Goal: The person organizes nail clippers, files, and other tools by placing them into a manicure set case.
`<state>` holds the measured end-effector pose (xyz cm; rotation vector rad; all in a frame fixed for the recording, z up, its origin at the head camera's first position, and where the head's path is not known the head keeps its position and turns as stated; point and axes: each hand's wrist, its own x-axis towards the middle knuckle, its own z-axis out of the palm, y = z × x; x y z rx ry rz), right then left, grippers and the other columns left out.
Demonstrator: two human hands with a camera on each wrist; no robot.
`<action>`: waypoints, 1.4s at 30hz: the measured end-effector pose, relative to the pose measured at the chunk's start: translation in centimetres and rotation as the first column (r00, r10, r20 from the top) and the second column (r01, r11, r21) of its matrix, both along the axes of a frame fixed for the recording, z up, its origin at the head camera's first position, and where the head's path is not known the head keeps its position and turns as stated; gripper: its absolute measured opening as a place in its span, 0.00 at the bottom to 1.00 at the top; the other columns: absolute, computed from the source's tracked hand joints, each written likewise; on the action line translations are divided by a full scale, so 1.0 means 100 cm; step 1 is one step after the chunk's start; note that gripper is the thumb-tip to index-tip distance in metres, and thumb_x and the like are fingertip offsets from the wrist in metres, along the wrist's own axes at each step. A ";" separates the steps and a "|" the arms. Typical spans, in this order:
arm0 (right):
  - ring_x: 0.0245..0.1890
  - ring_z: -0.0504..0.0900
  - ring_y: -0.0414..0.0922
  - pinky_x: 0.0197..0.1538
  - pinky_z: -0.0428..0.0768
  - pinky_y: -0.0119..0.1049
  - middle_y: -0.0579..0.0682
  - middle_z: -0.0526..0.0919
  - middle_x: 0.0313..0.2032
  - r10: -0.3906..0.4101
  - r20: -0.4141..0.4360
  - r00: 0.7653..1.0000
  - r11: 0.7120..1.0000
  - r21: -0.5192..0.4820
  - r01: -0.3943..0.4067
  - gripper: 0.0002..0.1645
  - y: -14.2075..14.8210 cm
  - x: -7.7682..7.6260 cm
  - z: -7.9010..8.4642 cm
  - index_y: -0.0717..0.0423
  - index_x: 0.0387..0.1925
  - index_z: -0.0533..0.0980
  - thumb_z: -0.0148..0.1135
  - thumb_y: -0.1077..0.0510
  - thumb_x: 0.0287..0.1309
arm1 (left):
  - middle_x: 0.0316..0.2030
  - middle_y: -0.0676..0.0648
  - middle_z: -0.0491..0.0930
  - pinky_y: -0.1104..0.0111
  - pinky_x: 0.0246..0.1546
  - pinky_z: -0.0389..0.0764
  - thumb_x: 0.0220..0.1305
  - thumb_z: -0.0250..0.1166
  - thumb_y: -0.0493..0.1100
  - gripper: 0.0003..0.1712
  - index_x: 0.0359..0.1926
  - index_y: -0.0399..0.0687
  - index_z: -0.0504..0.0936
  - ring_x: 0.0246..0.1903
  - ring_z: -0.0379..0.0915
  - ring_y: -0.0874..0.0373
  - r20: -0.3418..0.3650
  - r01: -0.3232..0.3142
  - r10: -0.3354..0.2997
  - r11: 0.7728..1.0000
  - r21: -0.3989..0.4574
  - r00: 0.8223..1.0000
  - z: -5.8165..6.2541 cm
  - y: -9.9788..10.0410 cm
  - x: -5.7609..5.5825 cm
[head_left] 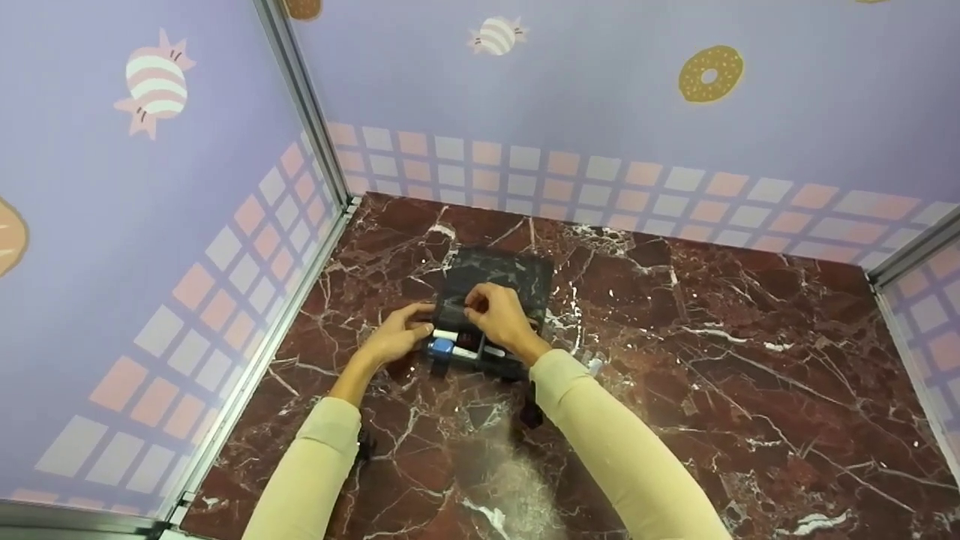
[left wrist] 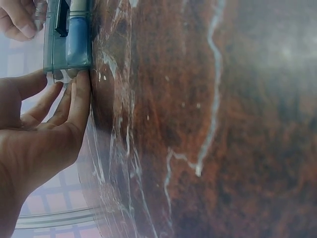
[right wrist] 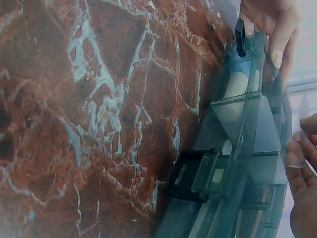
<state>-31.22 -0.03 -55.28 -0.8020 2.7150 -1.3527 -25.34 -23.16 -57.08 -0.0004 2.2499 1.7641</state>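
Observation:
A dark translucent compartment box [right wrist: 230, 124] lies on the marbled tabletop, its lid [head_left: 495, 264] swung back away from me. Inside, by the left end, is a white tube with a blue cap [head_left: 442, 346]. Other white pieces lie in compartments near it. My left hand [head_left: 394, 335] touches the box's left end, fingertips and thumb against the wall in the left wrist view. Over the box, my right hand [head_left: 499, 313] has thumb and fingers together. In the left wrist view those fingers pinch a small ridged, greyish piece [left wrist: 39, 12], whose kind is unclear.
Black latches [right wrist: 188, 176] hang along the box's near side. The dark red marbled tabletop [head_left: 712, 390] reaches out to the right. Patterned lilac panels [head_left: 585, 90] in metal frames stand at the back and both sides.

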 end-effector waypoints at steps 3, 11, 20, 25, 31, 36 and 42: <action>0.40 0.86 0.49 0.47 0.86 0.41 0.55 0.87 0.40 0.040 -0.016 0.999 0.999 0.029 -0.040 0.09 0.005 0.001 0.004 0.63 0.45 0.84 0.73 0.64 0.64 | 0.64 0.29 0.78 0.54 0.57 0.83 0.79 0.58 0.34 0.27 0.76 0.38 0.70 0.62 0.78 0.39 0.001 -0.009 0.009 1.000 -0.026 1.000 0.000 0.001 0.001; 0.45 0.85 0.51 0.53 0.85 0.43 0.56 0.85 0.45 0.136 -0.033 0.990 0.985 0.107 -0.132 0.15 0.046 0.005 0.017 0.65 0.49 0.84 0.74 0.64 0.63 | 0.65 0.30 0.77 0.56 0.57 0.83 0.79 0.58 0.33 0.28 0.76 0.35 0.68 0.62 0.77 0.40 -0.002 -0.019 0.019 1.000 -0.025 1.000 -0.002 0.001 0.000; 0.44 0.86 0.51 0.51 0.87 0.45 0.55 0.86 0.44 0.166 -0.077 0.983 0.976 0.158 -0.153 0.12 0.121 0.009 0.008 0.64 0.47 0.85 0.74 0.64 0.63 | 0.66 0.29 0.75 0.54 0.58 0.83 0.79 0.58 0.33 0.28 0.75 0.33 0.68 0.62 0.77 0.38 -0.005 -0.006 0.006 1.000 -0.018 1.000 -0.002 0.005 0.001; 0.44 0.86 0.54 0.54 0.84 0.53 0.54 0.87 0.41 0.173 -0.125 0.977 0.963 0.229 -0.141 0.09 0.161 0.019 -0.005 0.62 0.42 0.86 0.75 0.66 0.59 | 0.65 0.30 0.76 0.53 0.59 0.82 0.79 0.58 0.34 0.28 0.76 0.35 0.69 0.62 0.78 0.39 -0.008 -0.014 0.014 1.000 -0.019 1.000 -0.003 0.001 0.001; 0.52 0.81 0.59 0.61 0.79 0.61 0.58 0.85 0.48 0.233 -0.118 0.965 0.915 0.362 -0.177 0.16 0.184 0.033 -0.012 0.62 0.48 0.86 0.76 0.61 0.58 | 0.65 0.30 0.76 0.52 0.61 0.82 0.79 0.58 0.34 0.28 0.76 0.37 0.69 0.64 0.76 0.39 -0.001 -0.019 0.019 1.000 -0.018 1.000 -0.003 -0.003 -0.001; 0.50 0.77 0.55 0.57 0.80 0.56 0.55 0.81 0.49 0.229 -0.133 0.964 0.900 0.408 -0.157 0.18 0.193 0.042 -0.017 0.59 0.48 0.86 0.78 0.57 0.58 | 0.64 0.29 0.77 0.53 0.60 0.82 0.79 0.58 0.34 0.28 0.76 0.36 0.68 0.63 0.77 0.39 -0.006 -0.016 0.015 1.000 -0.021 1.000 -0.003 -0.004 0.000; 0.48 0.75 0.51 0.52 0.81 0.52 0.52 0.79 0.46 0.242 -0.151 0.959 0.891 0.425 -0.158 0.19 0.200 0.048 -0.023 0.58 0.50 0.87 0.79 0.58 0.57 | 0.66 0.30 0.75 0.52 0.61 0.82 0.80 0.57 0.35 0.29 0.77 0.37 0.67 0.64 0.76 0.39 0.006 0.002 -0.001 0.999 -0.037 1.000 -0.001 -0.003 0.000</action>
